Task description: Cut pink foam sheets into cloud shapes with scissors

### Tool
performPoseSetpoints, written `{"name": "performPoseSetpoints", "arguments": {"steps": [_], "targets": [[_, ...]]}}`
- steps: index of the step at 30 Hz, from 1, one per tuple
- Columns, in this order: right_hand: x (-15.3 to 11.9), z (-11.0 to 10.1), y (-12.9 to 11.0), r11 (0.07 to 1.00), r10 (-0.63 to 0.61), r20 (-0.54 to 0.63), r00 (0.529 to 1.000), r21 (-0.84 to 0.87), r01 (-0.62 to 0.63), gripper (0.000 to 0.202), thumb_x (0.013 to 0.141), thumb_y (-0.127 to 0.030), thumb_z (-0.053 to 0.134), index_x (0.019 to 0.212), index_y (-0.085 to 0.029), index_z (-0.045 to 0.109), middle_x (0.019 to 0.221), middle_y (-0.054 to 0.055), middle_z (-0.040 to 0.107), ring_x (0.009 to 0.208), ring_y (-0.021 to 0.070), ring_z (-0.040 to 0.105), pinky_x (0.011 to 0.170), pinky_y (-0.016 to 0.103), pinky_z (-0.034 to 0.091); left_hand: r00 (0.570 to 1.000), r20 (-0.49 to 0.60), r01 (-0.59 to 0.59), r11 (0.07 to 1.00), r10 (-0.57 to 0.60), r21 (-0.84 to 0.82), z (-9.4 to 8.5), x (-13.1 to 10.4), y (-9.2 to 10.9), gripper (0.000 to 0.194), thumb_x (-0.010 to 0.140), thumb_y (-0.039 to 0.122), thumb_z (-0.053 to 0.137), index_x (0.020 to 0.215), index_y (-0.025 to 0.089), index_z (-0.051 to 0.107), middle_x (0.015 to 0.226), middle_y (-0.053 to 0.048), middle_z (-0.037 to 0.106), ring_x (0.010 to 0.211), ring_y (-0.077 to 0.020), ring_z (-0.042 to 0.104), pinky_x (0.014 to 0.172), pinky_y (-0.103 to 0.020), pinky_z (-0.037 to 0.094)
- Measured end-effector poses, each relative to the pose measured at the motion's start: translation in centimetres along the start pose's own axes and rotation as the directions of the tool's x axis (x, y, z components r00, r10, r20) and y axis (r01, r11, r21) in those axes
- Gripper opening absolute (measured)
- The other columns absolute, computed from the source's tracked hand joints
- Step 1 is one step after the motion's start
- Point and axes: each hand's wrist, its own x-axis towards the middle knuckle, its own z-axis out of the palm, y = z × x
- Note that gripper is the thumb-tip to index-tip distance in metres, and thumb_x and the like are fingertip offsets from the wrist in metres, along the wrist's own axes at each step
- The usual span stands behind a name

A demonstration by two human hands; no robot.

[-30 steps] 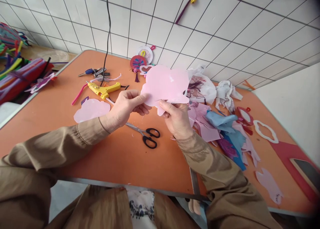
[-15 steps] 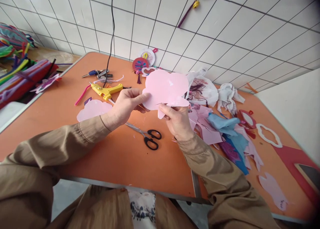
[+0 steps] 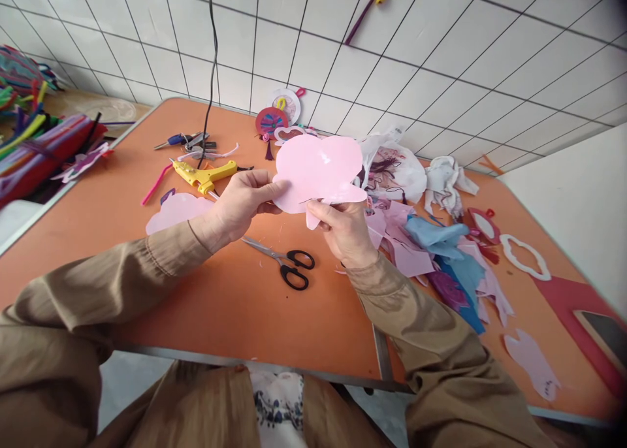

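Note:
A pink cut-out (image 3: 318, 167) with a scalloped, cloud-like edge is held up above the orange table. My left hand (image 3: 240, 203) pinches its left edge between thumb and fingers. At its lower right, my right hand (image 3: 343, 229) grips the edge, where a small pink flap hangs below the thumb. Black-handled scissors (image 3: 289, 263) lie on the table below the hands, their blades pointing to the upper left. Beyond my left wrist a second pink shape (image 3: 177, 211) lies flat, partly covered by the sleeve. Behind it is a yellow glue gun (image 3: 208, 174).
Pink and blue scraps (image 3: 435, 239) are heaped on the right. Several round ornaments (image 3: 272, 121) rest by the tiled wall. Keys (image 3: 198, 141) lie near a hanging black cord (image 3: 212, 63). Colourful pipe cleaners (image 3: 49, 144) fill the left side; a phone (image 3: 605, 334) is at far right.
The view has shifted slightly, so the whole scene sits a little further left and up. Both hands keep the same hold on the pink cut-out.

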Motion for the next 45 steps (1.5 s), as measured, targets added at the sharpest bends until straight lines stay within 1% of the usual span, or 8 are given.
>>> {"name": "performPoseSetpoints", "arguments": {"steps": [3,8,17,22,27,33,38,45], "targets": [[0.0,0.0,0.0,1.000,0.008,0.010,1.000,-0.030,-0.008,0.028,0.066,-0.029,0.080,0.053,-0.020,0.057,0.050,-0.005,0.055,0.047,0.0065,0.041,0.046,0.025,0.030,1.000,0.000,0.015,1.000,-0.015,-0.010,0.0,0.0,0.0,0.044,0.059,0.047,0.096,0.073,0.012,0.073,0.074,-0.004,0.070,0.069,-0.0127,0.064,0.065,-0.026,0.055],[-0.1,0.1,-0.3,1.000,0.031,-0.039,0.999,0.007,-0.031,0.025,0.060,-0.030,0.083,0.062,-0.021,0.060,0.053,-0.007,0.055,0.046,0.0067,0.042,0.046,0.025,0.032,1.000,0.008,0.009,1.000,-0.009,0.001,0.1,-0.1,0.3,0.047,0.056,0.047,0.097,0.076,0.012,0.075,0.075,-0.005,0.073,0.068,-0.0142,0.066,0.062,-0.026,0.057],[0.0,0.0,0.0,0.999,0.029,-0.026,0.999,0.023,-0.028,0.025,0.062,-0.027,0.083,0.062,-0.020,0.059,0.053,-0.007,0.055,0.046,0.0062,0.042,0.046,0.024,0.030,0.999,0.031,0.024,0.997,-0.026,0.070,-0.2,0.0,0.4,0.050,0.057,0.047,0.098,0.082,0.010,0.077,0.078,-0.008,0.076,0.069,-0.0159,0.071,0.062,-0.025,0.061],[0.2,-0.4,0.2,0.999,0.006,-0.018,1.000,0.037,-0.006,0.022,0.064,-0.025,0.082,0.062,-0.020,0.061,0.052,-0.007,0.055,0.045,0.0060,0.042,0.044,0.023,0.027,0.991,0.085,0.097,0.988,-0.107,0.123,-0.6,0.3,0.5,0.044,0.057,0.041,0.099,0.076,0.009,0.076,0.068,-0.009,0.075,0.059,-0.0160,0.071,0.056,-0.023,0.060],[0.4,-0.5,0.5,1.000,0.016,-0.018,1.000,0.013,-0.016,0.025,0.064,-0.029,0.083,0.059,-0.020,0.060,0.052,-0.006,0.056,0.045,0.0068,0.042,0.044,0.024,0.028,0.990,0.102,0.082,0.990,-0.094,0.117,-0.6,0.4,0.5,0.037,0.059,0.036,0.099,0.070,0.010,0.075,0.061,-0.007,0.073,0.055,-0.0140,0.070,0.053,-0.020,0.058],[0.4,-0.4,0.5,1.000,0.017,-0.045,0.999,0.013,-0.016,0.026,0.064,-0.032,0.084,0.060,-0.020,0.060,0.052,-0.006,0.056,0.046,0.0072,0.044,0.044,0.024,0.027,0.988,0.083,0.123,0.988,-0.131,0.097,-0.4,0.3,0.6,0.044,0.055,0.043,0.099,0.075,0.010,0.077,0.065,-0.008,0.075,0.058,-0.0161,0.072,0.056,-0.023,0.060],[0.3,-0.5,0.8,0.999,0.012,-0.021,1.000,-0.029,-0.013,0.028,0.068,-0.036,0.081,0.059,-0.020,0.060,0.050,-0.006,0.055,0.044,0.0061,0.037,0.044,0.025,0.023,0.983,0.101,0.139,0.982,-0.152,0.129,-0.6,0.3,0.3,0.041,0.058,0.043,0.097,0.073,0.010,0.077,0.071,-0.011,0.077,0.060,-0.0155,0.071,0.056,-0.023,0.058],[0.2,-0.5,0.7,1.000,-0.002,0.029,1.000,-0.020,0.002,0.022,0.069,-0.028,0.076,0.056,-0.020,0.060,0.048,-0.005,0.055,0.045,0.0067,0.040,0.046,0.025,0.026,0.991,0.066,0.105,0.990,-0.112,0.098,-0.7,0.5,0.2,0.055,0.055,0.055,0.097,0.083,0.011,0.078,0.078,-0.008,0.075,0.066,-0.0174,0.071,0.057,-0.026,0.058]]}}
